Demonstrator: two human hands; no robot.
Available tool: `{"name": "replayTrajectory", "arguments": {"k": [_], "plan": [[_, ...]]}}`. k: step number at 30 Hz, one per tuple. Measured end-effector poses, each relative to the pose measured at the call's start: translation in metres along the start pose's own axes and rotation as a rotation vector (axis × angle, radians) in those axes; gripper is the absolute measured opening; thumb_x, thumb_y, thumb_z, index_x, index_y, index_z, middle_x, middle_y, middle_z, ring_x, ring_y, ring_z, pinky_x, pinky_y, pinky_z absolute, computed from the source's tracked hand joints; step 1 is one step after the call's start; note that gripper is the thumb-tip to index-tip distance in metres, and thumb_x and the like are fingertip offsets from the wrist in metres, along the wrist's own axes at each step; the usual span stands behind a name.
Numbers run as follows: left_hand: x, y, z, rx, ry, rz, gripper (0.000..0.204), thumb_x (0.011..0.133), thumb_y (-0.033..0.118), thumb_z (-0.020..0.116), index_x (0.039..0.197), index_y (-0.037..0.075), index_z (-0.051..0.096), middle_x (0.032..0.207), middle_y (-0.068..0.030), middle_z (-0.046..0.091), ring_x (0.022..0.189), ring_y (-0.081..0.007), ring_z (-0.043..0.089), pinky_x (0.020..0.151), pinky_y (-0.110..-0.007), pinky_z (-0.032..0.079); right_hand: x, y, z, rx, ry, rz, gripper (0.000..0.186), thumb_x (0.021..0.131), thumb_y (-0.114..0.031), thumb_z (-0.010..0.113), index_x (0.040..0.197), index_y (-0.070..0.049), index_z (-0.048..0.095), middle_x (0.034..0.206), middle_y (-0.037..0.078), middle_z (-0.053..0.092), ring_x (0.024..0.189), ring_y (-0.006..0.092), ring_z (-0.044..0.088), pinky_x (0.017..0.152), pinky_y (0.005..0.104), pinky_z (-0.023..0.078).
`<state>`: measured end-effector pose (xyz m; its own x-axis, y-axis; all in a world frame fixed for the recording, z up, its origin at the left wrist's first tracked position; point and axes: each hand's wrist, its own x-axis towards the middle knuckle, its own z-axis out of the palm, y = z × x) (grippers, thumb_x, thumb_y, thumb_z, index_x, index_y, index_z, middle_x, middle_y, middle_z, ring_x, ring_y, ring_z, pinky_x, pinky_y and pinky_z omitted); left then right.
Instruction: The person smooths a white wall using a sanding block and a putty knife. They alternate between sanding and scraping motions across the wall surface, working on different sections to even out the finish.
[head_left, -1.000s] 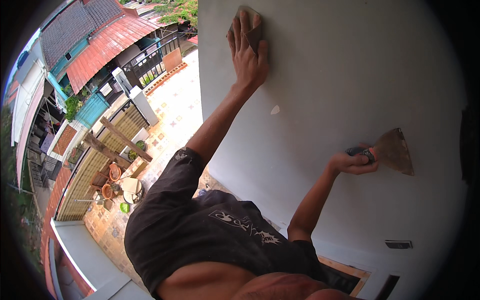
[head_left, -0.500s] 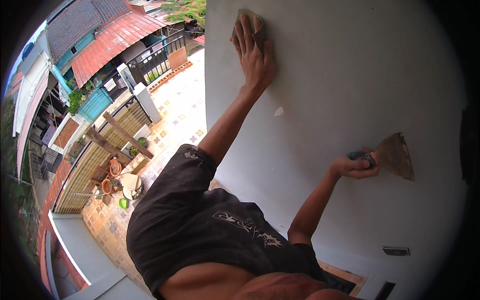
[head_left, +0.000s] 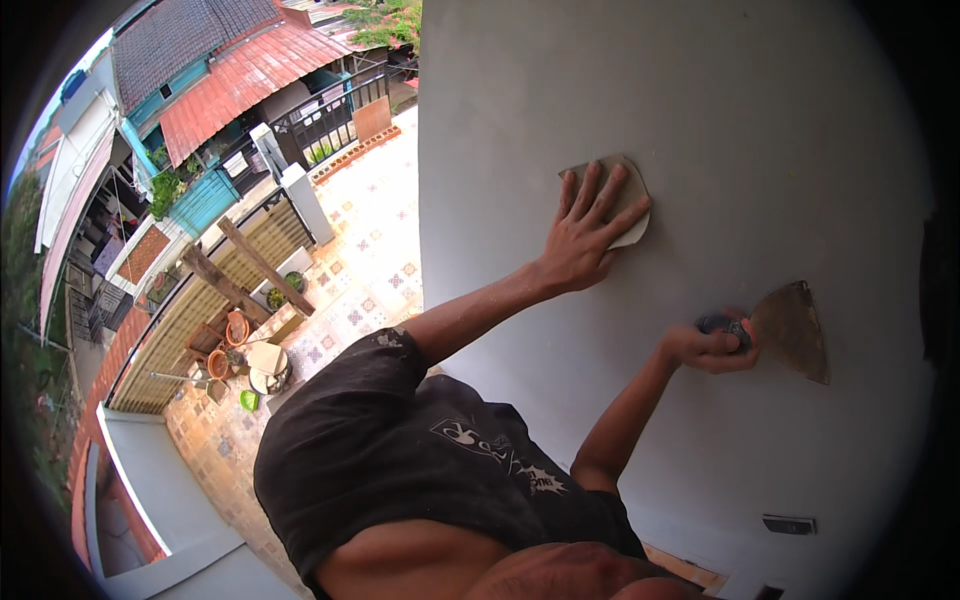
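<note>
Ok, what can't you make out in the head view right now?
In the head view:
Wall-facing side of the pale flat piece: turned away from the camera, as is the palm of the left hand.
The wall behind that piece: covered by it.
Part of the handle of the scraper: wrapped by the right hand.
Wood-coloured frame: cut off by the lower edge.

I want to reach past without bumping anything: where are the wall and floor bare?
The wall is bare above the left hand and the scraper. The patterned floor is open between the wall's left edge and the nearer pale gatepost. It is tighter between left hand and right hand, and crowded around the terracotta pots.
</note>
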<state>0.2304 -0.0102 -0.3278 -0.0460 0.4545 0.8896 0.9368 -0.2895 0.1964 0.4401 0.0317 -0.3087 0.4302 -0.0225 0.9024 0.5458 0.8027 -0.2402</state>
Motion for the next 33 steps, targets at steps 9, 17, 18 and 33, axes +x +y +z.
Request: {"name": "replayTrajectory", "arguments": {"k": [9, 17, 18, 33], "plan": [[0.124, -0.054, -0.073, 0.058, 0.51, -0.278, 0.061, 0.102, 0.025, 0.042, 0.157, 0.004, 0.027, 0.164, -0.0197, 0.021, 0.15, -0.0414, 0.017, 0.124, -0.051, 0.012, -0.002, 0.001, -0.001, 0.05, -0.006, -0.016, 0.04, 0.108, -0.03, 0.03, 0.114, 0.008, 0.042, 0.087, 0.016, 0.054, 0.061, 0.0207, 0.055, 0.046, 0.029, 0.044], [0.065, -0.006, -0.026, 0.011, 0.189, 0.065, 0.068, 0.093, 0.018, 0.061, 0.156, 0.023, 0.037, 0.168, -0.01, 0.02, 0.155, -0.0405, 0.01, 0.122, -0.064, 0.006, -0.006, 0.002, -0.002, 0.042, 0.008, 0.023, 0.042, 0.108, -0.029, 0.031, 0.117, 0.011, 0.041, 0.082, 0.014, 0.054, 0.059, 0.0184, 0.054, 0.043, 0.0277, 0.042], [0.09, -0.008, -0.045, -0.029, 0.237, -0.024, 0.062, 0.095, 0.02, 0.058, 0.154, 0.02, 0.038, 0.167, -0.0101, 0.022, 0.154, -0.0409, 0.012, 0.122, -0.063, 0.007, -0.006, 0.002, -0.002, 0.033, 0.002, -0.014, 0.042, 0.108, -0.029, 0.031, 0.117, 0.011, 0.041, 0.083, 0.014, 0.054, 0.059, 0.0185, 0.055, 0.043, 0.0276, 0.042], [0.125, -0.012, -0.061, -0.031, 0.389, -0.062, 0.065, 0.098, 0.03, 0.059, 0.158, 0.023, 0.034, 0.167, -0.0102, 0.021, 0.154, -0.0382, 0.013, 0.121, -0.064, 0.007, -0.002, -0.002, 0.001, 0.045, 0.006, -0.059, 0.036, 0.108, -0.027, 0.027, 0.112, 0.006, 0.04, 0.078, 0.012, 0.056, 0.057, 0.0173, 0.053, 0.043, 0.0259, 0.04]]}}
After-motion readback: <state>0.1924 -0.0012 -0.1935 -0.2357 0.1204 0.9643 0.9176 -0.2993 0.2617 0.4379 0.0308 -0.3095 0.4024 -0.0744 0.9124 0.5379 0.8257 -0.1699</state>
